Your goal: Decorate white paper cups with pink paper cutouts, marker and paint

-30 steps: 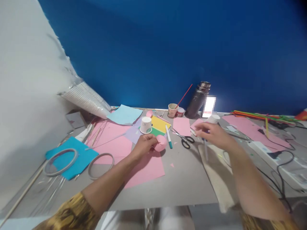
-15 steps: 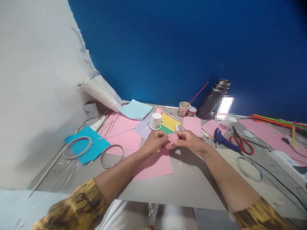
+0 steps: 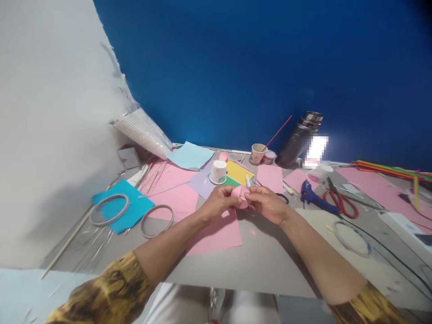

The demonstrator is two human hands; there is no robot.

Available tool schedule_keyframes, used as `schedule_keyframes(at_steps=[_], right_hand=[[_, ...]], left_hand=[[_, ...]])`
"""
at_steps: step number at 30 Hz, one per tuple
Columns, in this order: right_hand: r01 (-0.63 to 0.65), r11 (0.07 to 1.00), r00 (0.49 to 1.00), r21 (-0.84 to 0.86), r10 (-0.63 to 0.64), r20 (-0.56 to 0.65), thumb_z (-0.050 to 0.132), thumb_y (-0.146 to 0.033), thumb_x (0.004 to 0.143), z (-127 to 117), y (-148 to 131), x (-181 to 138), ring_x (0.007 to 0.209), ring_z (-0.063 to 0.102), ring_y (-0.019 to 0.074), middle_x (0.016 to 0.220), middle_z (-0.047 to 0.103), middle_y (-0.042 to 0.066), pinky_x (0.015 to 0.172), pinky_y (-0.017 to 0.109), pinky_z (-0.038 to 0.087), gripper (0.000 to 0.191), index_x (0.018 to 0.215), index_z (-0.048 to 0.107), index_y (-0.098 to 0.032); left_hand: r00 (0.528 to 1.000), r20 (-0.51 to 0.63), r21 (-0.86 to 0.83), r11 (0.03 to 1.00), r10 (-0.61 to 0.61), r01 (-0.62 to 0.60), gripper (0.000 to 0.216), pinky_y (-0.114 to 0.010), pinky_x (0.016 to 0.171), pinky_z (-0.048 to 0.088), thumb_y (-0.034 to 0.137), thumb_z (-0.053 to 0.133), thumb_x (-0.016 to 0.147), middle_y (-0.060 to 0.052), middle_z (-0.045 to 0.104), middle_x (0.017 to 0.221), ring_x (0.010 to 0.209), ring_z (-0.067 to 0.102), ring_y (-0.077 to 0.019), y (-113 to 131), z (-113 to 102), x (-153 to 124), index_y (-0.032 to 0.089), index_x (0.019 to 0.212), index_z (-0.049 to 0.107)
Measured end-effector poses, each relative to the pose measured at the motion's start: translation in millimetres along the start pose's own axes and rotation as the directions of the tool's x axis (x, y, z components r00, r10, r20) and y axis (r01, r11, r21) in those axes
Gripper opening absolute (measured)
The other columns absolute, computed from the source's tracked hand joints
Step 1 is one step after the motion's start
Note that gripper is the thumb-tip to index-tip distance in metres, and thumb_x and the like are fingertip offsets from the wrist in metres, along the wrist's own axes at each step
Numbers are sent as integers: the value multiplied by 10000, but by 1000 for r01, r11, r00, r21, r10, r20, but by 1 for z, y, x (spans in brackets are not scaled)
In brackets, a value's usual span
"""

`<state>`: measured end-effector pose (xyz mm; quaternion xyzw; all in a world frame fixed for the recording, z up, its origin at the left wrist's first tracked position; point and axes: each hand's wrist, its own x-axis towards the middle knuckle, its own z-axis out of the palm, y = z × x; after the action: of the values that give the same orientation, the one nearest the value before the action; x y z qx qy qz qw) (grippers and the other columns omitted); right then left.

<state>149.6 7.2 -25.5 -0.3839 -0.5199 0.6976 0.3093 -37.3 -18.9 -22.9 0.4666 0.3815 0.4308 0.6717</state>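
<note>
Between my two hands is a small rounded piece of pink paper (image 3: 240, 196), raised over the table. My left hand (image 3: 219, 201) pinches its left side, with the thumb in front. On the other side my right hand (image 3: 268, 203) grips the right edge between thumb and fingers. Parts of the piece are covered by the fingertips. Below the left hand lies a pink sheet (image 3: 216, 236) with a cut edge. Just beyond the hands stands an upturned white paper cup (image 3: 218, 172), close to a yellow sheet (image 3: 239, 172) and a white pen (image 3: 248, 180).
Left are two grey rings (image 3: 157, 221), a blue sheet (image 3: 123, 198) and a sleeve of stacked cups (image 3: 143, 130). Right are a blue glue gun (image 3: 319, 198) with a trailing cord, red-handled pliers (image 3: 340, 204) and a dark flask (image 3: 299, 139). A patterned cup (image 3: 257, 154) stands behind.
The pink piece has turned and been bent together in my fingers, now showing one rounded, folded shape. My hands stay in nearly the same place. Black scissor-like loops now show beside the right hand.
</note>
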Motion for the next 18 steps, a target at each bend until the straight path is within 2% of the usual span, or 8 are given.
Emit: schedule_keyframes(at_steps=[2,4,6,8,10,12,15,18], right_hand=[[49,994,997,-96,-55,-58,759,-482,768,3,1,0,648,561,152,731,645,16,617,295,432,320,805,662,-180],[164,930,949,-329,-240,-204,714,-471,811,7,1,-1,741,604,187,864,674,39,677,325,478,285,896,649,-206],[278,721,811,-634,-531,-248,682,-410,850,10,0,-3,867,629,231,966,686,66,780,373,504,206,941,644,-230],[352,444,677,-824,-728,-103,651,-336,894,11,0,-5,953,632,257,973,696,84,868,404,498,104,928,659,-238],[394,245,612,-886,-789,53,626,-286,933,12,0,-7,961,640,262,935,707,88,876,406,497,78,908,683,-238],[369,131,596,-920,-793,127,614,-256,954,11,1,-7,932,645,256,932,720,87,831,396,495,104,914,707,-239],[301,-1,616,-954,-763,195,592,-238,972,11,1,-9,898,636,249,938,738,84,793,390,465,152,900,727,-234],[257,-124,630,-958,-730,263,553,-215,989,13,0,-10,882,619,245,925,748,86,787,390,420,201,886,726,-213]], left_hand=[[1000,-21,-9,1000,6,-6,110,-247,581,406,196,733,653,-1,653,655,596,569,-121,-2,-1,1,151,741,687],[997,-71,8,1000,11,-10,73,-236,537,351,187,705,646,26,581,594,535,484,-91,-2,-1,2,154,691,658],[992,-130,30,1000,9,-5,82,-234,523,319,193,694,638,40,523,562,511,421,-75,-2,-2,3,156,630,622],[985,-170,42,999,6,1,116,-238,541,336,209,702,635,33,528,569,529,432,-80,-1,-2,3,156,597,605],[983,-185,75,997,15,-2,129,-245,560,354,227,709,640,15,561,590,557,466,-93,0,-2,2,154,590,615],[981,-189,144,989,42,-15,131,-248,563,349,239,701,654,3,587,604,571,478,-101,1,-1,0,152,589,628],[976,-198,245,969,93,-42,144,-249,570,346,238,666,682,3,595,604,583,486,-106,2,1,-1,154,570,631],[972,-221,272,962,85,-22,142,-246,566,344,214,634,673,12,572,573,575,484,-105,2,2,-2,158,543,620]])
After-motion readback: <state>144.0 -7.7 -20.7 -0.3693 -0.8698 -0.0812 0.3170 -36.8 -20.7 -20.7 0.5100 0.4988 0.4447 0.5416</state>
